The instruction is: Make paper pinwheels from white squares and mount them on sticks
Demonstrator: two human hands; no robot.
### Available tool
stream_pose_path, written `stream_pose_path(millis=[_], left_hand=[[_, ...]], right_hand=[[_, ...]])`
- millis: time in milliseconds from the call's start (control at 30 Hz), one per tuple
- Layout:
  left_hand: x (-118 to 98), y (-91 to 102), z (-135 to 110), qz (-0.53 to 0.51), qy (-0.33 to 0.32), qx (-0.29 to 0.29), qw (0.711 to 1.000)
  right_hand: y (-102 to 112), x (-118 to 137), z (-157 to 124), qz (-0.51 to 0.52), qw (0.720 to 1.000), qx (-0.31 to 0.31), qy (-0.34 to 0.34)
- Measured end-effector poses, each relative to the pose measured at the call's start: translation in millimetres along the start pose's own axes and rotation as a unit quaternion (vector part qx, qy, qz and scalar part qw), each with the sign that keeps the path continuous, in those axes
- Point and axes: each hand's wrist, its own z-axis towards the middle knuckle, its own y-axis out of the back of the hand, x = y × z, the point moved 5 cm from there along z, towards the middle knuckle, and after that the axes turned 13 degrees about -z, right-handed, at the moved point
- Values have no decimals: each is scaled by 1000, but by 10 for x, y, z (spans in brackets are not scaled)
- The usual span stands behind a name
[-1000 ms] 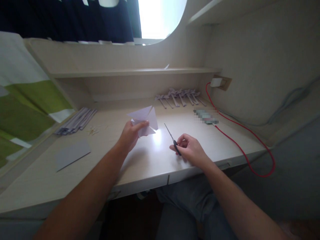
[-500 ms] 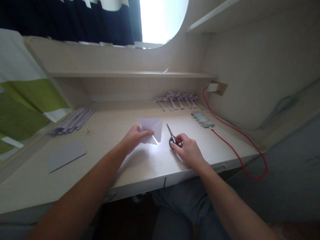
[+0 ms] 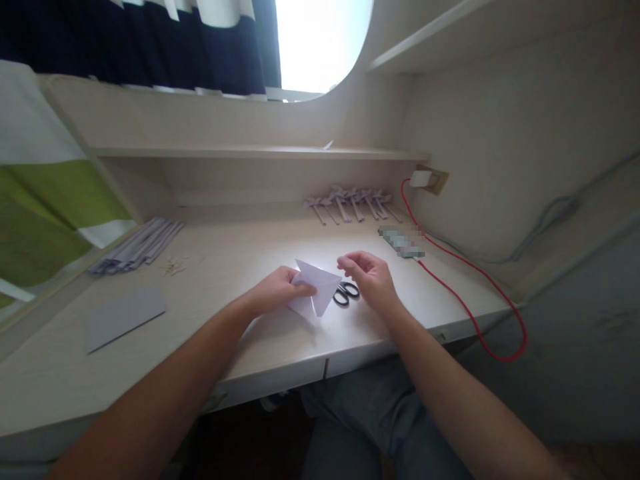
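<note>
My left hand (image 3: 280, 289) pinches a cut sheet of pale lilac paper (image 3: 321, 285) between thumb and fingers, above the desk. Slits split the sheet into pointed flaps, and one tip points at my right hand (image 3: 369, 275). That hand hovers just right of the paper with its fingers curled together; whatever may be between the fingertips is too small to make out. Black-handled scissors (image 3: 346, 292) lie on the desk between the hands, their blades hidden behind the paper.
Paper pinwheels (image 3: 353, 200) lie in a row at the back. On the left are folded paper strips (image 3: 140, 245), small pale pieces (image 3: 174, 265) and a stack of paper squares (image 3: 127, 317). A phone (image 3: 401, 242) with a red cable (image 3: 460, 301) lies right.
My right hand has let go of the scissors and risen toward the paper. My left hand has brought the paper right and nearer to me, turning it, partly over the scissors.
</note>
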Motion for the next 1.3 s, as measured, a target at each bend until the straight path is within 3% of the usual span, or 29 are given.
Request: stream_pose_path(millis=[133, 233, 567, 833, 967, 1167, 1300], left_hand=[[2, 16, -3, 20, -1, 11, 1000], [-17, 69, 0, 15, -13, 1, 1000], [-89, 231, 7, -140, -97, -107, 980], [-24, 131, 17, -157, -51, -67, 984], [-12, 126, 25, -156, -51, -74, 984], [-54, 167, 9, -187, -65, -97, 975], [-59, 203, 7, -206, -76, -104, 970]], right_hand=[[-226, 163, 70, 39, 994, 96, 24], [-314, 152, 39, 61, 992, 114, 5], [-292, 45, -87, 152, 980, 109, -66], [-343, 115, -138, 204, 972, 97, -72], [-354, 74, -144, 214, 971, 89, -64], [-292, 10, -188, 243, 969, 29, -22], [-274, 36, -238, 237, 971, 37, 18]])
